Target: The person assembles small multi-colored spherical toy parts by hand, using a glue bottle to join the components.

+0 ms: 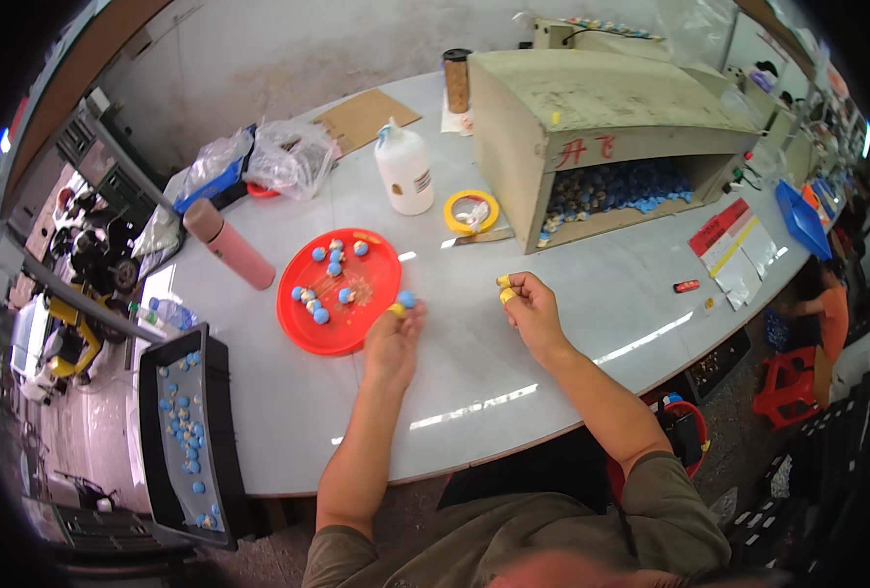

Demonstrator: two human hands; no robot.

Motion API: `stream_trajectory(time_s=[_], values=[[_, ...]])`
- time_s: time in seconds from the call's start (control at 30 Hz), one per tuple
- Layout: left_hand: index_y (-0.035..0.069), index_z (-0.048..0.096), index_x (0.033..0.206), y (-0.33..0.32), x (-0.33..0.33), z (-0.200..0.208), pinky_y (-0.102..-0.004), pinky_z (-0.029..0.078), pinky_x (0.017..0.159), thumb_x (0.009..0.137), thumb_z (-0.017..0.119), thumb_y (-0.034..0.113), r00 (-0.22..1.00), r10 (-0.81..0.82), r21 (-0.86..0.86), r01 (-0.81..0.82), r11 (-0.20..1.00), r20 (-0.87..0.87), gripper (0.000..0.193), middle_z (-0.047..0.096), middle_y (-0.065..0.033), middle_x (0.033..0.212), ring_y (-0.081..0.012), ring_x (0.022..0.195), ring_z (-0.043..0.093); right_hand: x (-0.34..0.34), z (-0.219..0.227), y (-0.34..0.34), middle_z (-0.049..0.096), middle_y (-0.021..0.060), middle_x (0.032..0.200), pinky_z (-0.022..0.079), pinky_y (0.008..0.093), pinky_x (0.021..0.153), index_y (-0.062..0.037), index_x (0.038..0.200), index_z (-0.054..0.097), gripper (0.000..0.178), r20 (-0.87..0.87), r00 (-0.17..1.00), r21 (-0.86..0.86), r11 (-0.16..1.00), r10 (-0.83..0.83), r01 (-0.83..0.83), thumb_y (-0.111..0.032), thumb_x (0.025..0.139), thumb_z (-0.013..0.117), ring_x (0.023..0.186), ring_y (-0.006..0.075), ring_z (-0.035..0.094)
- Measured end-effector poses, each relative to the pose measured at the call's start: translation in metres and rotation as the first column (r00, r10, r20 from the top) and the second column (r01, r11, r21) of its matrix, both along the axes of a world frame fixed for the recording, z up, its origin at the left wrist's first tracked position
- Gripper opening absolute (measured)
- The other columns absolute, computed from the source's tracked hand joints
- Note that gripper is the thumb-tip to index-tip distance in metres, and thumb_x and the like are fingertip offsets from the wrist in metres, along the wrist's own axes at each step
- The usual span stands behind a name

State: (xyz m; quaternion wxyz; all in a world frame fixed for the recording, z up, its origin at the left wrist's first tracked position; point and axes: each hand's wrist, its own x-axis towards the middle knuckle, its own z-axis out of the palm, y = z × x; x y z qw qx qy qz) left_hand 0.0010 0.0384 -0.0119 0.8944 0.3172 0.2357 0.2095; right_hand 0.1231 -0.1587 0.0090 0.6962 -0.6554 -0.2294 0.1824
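Broadly, we see a wide white oval table (553,323) filling the middle of the frame. At upper right a big beige wooden box (602,108) lies open toward us, packed with small blue and tan pieces. Left of centre sits a round red plastic tray (371,294) carrying several small blue balls. A black tray (151,431) with more blue balls stands at lower left, off the table edge. Above the red tray we note a white plastic bottle (405,169), a pink cylindrical flask (227,244) and a yellow tape ring (471,212).

Our left hand (394,338) rests at the red tray's right rim, fingertips pinched on one small blue ball (407,299). Our right hand (530,306), just right of centre, is curled narrow, yellow-capped fingertips (505,286) pressed together; whether they hold anything we cannot tell.
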Motion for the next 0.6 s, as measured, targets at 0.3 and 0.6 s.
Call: stream_trajectory(time_s=[0.3,0.6], values=[[-0.011,0.038,0.127,0.031,0.004,0.019,-0.0309,0.056,0.091,0.101,0.025,0.014,0.947,0.219,-0.243,-0.16,0.957,0.236,0.038,0.05,-0.0256,0.129,-0.03,0.122,0.053,0.157,-0.031,-0.05,0.057,0.0081,0.09,0.049,0.0355,0.068,-0.0039,0.109,0.056,0.028,0.517,0.672,-0.136,0.724,-0.531,0.677,-0.007,0.082,0.058,0.083,0.0227,0.06],[-0.002,0.046,0.125,-0.009,0.003,0.019,-0.0317,0.053,0.083,0.098,0.039,0.02,0.999,0.048,0.107,-0.048,0.993,-0.004,0.036,0.057,-0.02,0.124,-0.0268,0.108,0.062,0.176,0.002,-0.056,0.057,0.0152,0.109,0.051,0.0433,0.083,-0.0062,0.106,0.063,0.033,0.751,0.641,-0.523,0.45,-0.159,0.724,-0.008,0.073,0.065,0.104,0.0333,0.057]])
